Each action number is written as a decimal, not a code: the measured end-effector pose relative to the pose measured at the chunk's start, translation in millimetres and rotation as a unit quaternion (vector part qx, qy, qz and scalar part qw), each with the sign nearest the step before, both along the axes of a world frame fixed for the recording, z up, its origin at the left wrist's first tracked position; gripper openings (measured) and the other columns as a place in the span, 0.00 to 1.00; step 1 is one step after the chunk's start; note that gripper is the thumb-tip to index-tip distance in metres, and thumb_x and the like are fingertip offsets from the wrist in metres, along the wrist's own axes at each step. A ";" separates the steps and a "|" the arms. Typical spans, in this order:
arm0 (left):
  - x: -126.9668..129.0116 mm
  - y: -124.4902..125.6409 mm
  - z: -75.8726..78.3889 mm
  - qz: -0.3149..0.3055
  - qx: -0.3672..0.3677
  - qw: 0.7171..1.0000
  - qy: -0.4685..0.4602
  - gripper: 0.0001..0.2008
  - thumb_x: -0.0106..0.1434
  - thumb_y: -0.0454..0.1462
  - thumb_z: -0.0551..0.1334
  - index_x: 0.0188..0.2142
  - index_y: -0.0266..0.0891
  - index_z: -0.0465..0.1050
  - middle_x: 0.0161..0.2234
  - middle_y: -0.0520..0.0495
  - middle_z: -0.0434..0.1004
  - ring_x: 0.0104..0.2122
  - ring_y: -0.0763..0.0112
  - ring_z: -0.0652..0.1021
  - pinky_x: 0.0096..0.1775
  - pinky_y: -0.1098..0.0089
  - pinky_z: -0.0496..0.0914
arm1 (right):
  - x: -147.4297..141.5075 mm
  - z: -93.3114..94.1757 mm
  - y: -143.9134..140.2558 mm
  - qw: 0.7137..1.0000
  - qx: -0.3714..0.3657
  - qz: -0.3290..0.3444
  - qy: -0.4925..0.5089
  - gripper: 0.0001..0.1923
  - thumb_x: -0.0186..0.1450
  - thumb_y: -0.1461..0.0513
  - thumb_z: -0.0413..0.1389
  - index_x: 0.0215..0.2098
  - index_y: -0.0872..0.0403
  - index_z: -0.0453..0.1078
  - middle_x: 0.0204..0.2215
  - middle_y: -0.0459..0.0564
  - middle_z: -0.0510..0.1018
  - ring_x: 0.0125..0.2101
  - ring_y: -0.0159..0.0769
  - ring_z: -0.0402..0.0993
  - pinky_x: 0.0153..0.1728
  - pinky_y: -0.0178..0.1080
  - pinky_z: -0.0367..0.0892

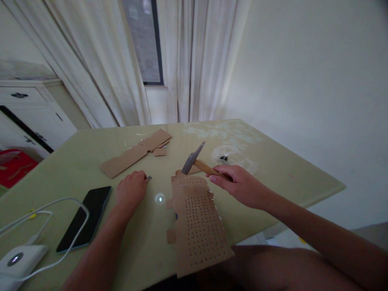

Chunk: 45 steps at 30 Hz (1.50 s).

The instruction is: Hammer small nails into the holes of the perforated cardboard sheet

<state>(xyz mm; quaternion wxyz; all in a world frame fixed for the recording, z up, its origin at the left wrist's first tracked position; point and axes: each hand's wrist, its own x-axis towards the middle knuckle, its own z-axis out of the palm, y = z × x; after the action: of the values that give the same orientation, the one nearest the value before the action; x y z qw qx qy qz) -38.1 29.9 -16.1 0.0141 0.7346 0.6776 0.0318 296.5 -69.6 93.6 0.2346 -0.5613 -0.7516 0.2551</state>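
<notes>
My right hand [235, 182] is wrapped round the wooden handle of a hammer [194, 158], whose dark metal head is raised just above the far end of a cardboard piece [200, 218]. Rows of small holes run across this cardboard, and a couple of tiny shiny bits sit near its far end. To the left of it, my left hand [132, 190] rests on the table, fingers closed. A small metal piece [148, 178] shows at its fingertips, too small to name exactly.
Brown cardboard strips [136, 155] lie farther back on the pale green table [266, 149]. A clear plastic bag [218, 152] with small black pieces [224, 158] is behind my right hand. On the left are a phone [86, 218], a white cable [86, 216] and a white device [26, 262].
</notes>
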 end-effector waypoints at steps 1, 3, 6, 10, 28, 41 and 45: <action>0.4 0.0 0.0 0.000 0.001 1.000 0.000 0.15 0.75 0.38 0.54 0.46 0.37 0.80 0.48 0.33 0.84 0.48 0.44 0.83 0.43 0.57 0.72 | 0.2 -0.5 0.0 1.000 0.000 -0.002 -0.001 0.20 0.77 0.52 0.54 0.29 0.52 0.67 0.23 0.41 0.66 0.26 0.32 0.63 0.29 0.40 0.53; 1.1 -0.1 0.1 -0.001 0.002 1.000 0.001 0.15 0.75 0.38 0.54 0.46 0.38 0.80 0.49 0.33 0.84 0.47 0.45 0.83 0.43 0.57 0.72 | 0.5 -1.4 0.0 1.000 0.000 -0.003 -0.002 0.20 0.77 0.51 0.53 0.29 0.52 0.67 0.23 0.41 0.65 0.26 0.32 0.63 0.29 0.40 0.52; 1.7 -0.3 0.7 -0.006 0.005 1.000 0.003 0.15 0.75 0.38 0.53 0.46 0.38 0.80 0.48 0.34 0.84 0.48 0.46 0.83 0.43 0.58 0.72 | 0.6 -1.8 -0.1 1.000 0.001 -0.002 0.000 0.21 0.77 0.51 0.53 0.28 0.52 0.67 0.23 0.41 0.64 0.26 0.32 0.62 0.29 0.40 0.52; 3.1 -0.7 2.0 -0.013 0.008 1.000 0.005 0.15 0.75 0.38 0.54 0.44 0.40 0.80 0.46 0.36 0.84 0.46 0.47 0.83 0.42 0.58 0.72 | 0.5 -0.8 -0.4 1.000 0.001 0.003 0.006 0.20 0.76 0.52 0.54 0.29 0.52 0.68 0.23 0.41 0.65 0.26 0.32 0.63 0.29 0.40 0.52; 43.5 -14.5 23.3 -0.089 0.123 0.945 -0.290 0.12 0.74 0.43 0.59 0.45 0.40 0.79 0.41 0.43 0.85 0.39 0.60 0.81 0.43 0.63 0.73 | 3.8 -3.2 2.3 0.999 -0.009 0.003 0.048 0.20 0.76 0.50 0.54 0.29 0.52 0.65 0.22 0.40 0.63 0.24 0.32 0.61 0.27 0.39 0.52; 81.0 -39.4 26.9 -0.168 0.021 0.803 -0.572 0.12 0.69 0.46 0.67 0.41 0.42 0.84 0.36 0.46 0.86 0.33 0.65 0.79 0.35 0.67 0.71 | 19.4 -11.0 0.0 0.997 -0.027 -0.032 0.070 0.20 0.76 0.50 0.55 0.30 0.51 0.67 0.21 0.40 0.62 0.22 0.32 0.59 0.25 0.39 0.52; 77.5 -43.5 34.2 -0.176 0.034 0.829 -0.530 0.11 0.68 0.46 0.68 0.40 0.42 0.85 0.28 0.51 0.81 0.27 0.69 0.72 0.30 0.69 0.65 | 15.0 -11.9 1.8 0.996 -0.031 -0.029 0.075 0.21 0.76 0.49 0.55 0.29 0.51 0.66 0.21 0.39 0.62 0.22 0.31 0.59 0.25 0.38 0.52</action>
<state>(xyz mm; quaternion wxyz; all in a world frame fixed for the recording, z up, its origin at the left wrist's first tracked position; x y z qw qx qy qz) 39.4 -13.6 18.1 0.3514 0.7117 0.4237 0.4365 311.5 -67.8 81.7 0.2797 -0.5691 -0.7071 0.3129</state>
